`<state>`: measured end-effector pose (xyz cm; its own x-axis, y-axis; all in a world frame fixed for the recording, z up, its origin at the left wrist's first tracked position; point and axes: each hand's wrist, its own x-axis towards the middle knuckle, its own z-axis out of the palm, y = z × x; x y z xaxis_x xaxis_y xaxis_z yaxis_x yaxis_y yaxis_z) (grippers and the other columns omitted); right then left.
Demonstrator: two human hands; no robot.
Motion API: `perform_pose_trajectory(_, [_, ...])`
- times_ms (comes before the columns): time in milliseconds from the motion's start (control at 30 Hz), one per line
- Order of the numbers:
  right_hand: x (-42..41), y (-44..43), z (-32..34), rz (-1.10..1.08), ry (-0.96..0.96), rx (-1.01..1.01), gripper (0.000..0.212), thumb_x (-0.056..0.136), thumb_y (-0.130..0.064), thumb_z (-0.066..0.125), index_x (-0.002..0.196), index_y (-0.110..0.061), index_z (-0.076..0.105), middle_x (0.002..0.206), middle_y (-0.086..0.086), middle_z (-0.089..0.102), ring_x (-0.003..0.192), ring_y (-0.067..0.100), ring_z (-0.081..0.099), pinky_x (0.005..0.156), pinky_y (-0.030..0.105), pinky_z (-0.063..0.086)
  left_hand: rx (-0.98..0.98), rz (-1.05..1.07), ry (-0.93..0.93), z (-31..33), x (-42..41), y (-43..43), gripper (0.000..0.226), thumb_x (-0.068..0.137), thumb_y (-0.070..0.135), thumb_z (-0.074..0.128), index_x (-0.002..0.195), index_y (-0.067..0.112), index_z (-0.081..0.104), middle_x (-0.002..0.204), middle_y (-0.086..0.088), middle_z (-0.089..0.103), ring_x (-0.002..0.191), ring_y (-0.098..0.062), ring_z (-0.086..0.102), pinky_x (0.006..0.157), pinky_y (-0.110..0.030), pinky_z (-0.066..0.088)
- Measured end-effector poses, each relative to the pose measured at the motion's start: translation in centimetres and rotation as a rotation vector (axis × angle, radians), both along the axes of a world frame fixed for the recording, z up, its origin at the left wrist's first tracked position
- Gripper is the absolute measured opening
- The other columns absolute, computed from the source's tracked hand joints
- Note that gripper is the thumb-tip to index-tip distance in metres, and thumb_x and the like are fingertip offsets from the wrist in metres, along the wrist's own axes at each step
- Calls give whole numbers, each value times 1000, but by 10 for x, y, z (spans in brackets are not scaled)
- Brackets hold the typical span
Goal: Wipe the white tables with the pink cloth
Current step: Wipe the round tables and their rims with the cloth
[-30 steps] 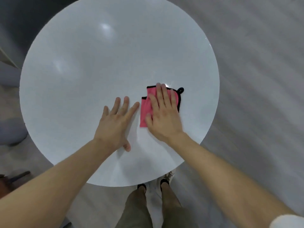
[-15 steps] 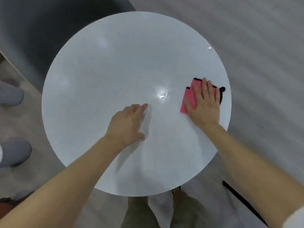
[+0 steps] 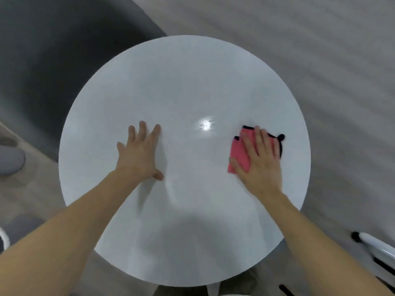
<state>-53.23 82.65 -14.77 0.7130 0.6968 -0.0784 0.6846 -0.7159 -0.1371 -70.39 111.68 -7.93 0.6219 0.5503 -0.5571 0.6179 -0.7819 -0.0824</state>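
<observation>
A round white table (image 3: 183,86) fills the middle of the view. A folded pink cloth (image 3: 240,153) with black trim and a black loop lies on its right side. My right hand (image 3: 259,160) lies flat on the cloth, fingers spread, pressing it to the tabletop and hiding most of it. My left hand (image 3: 141,153) rests flat on the bare tabletop to the left of centre, fingers apart, holding nothing.
A dark grey seat (image 3: 53,60) curves around the table's far left. Grey slippers (image 3: 10,160) sit on the floor at the left edge. A white object with a black tip (image 3: 376,244) lies at the lower right. Grey wood-look floor lies to the right.
My right hand slid the pink cloth from the table's centre to its right side. My left hand spread its fingers and stayed on the tabletop. The view shifted.
</observation>
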Motion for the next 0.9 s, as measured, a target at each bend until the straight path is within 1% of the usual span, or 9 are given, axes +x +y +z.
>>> perform_pose_trajectory(100, [18, -16, 3, -406, 3, -67, 85, 105, -69, 36, 173, -22, 18, 182, 14, 5, 169, 31, 2, 132, 63, 8, 8, -14, -9, -5, 2, 4, 167, 34, 68, 101, 163, 34, 0, 170, -9, 5, 159, -44, 10, 103, -70, 47])
perform_pose_trajectory(167, [2, 40, 2, -482, -13, -51, 83, 107, -67, 32, 174, -19, 16, 181, 19, 4, 168, 35, 1, 132, 65, 6, -13, -12, -18, -4, 0, 4, 166, 37, 65, 102, 163, 34, 0, 171, -9, 3, 160, -44, 7, 106, -70, 45])
perform_pose_trajectory(333, [-36, 217, -1, 159, 19, 65, 75, 110, -60, 31, 174, -23, 22, 181, 15, 10, 169, 31, 3, 134, 59, 0, -39, 7, -54, -8, -4, 6, 167, 39, 62, 103, 166, 38, -3, 174, -7, 0, 162, -40, 5, 111, -70, 41])
perform_pose_trajectory(433, [-14, 196, -7, 291, 22, 137, 68, 111, -56, 40, 171, -26, 32, 180, 10, 19, 168, 27, 12, 134, 56, 8, -15, -3, -34, -9, -4, 6, 169, 40, 66, 102, 167, 36, -6, 174, -7, -1, 162, -40, 4, 112, -68, 42])
perform_pose_trajectory(500, [17, 125, -10, 179, -19, 101, 67, 111, -56, 42, 170, -26, 34, 180, 10, 21, 168, 28, 15, 134, 58, 10, 11, -20, -22, -8, -4, 4, 169, 40, 68, 101, 166, 34, -6, 173, -8, 0, 161, -40, 5, 111, -67, 43])
perform_pose_trajectory(600, [54, 24, -3, -208, 7, -42, 73, 110, -61, 33, 173, -25, 23, 182, 11, 9, 168, 29, 7, 133, 60, 10, 18, -13, -6, -6, -1, 1, 169, 37, 68, 101, 165, 33, -5, 173, -9, 2, 161, -43, 6, 109, -68, 44])
perform_pose_trajectory(700, [57, 43, 0, -386, -19, -76, 74, 109, -57, 25, 173, -19, 21, 181, 19, 9, 168, 35, 7, 131, 65, 10, 13, 9, 3, -4, 3, 1, 168, 39, 64, 103, 165, 33, -3, 173, -10, 2, 161, -44, 6, 110, -68, 44])
perform_pose_trajectory(733, [54, 72, 1, -336, -15, -63, 74, 110, -56, 23, 174, -18, 20, 180, 20, 8, 168, 36, 6, 131, 65, 8, 9, 15, 6, -3, 4, 0, 167, 40, 63, 103, 165, 33, -3, 173, -9, 1, 162, -43, 6, 111, -68, 44])
perform_pose_trajectory(900, [22, 253, -6, 221, 12, 71, 73, 109, -51, 32, 173, -19, 23, 180, 19, 11, 168, 35, 6, 133, 60, 0, -22, 46, 68, 4, 1, 1, 165, 55, 69, 97, 166, 35, -21, 177, -5, -19, 165, -36, -9, 124, -61, 33])
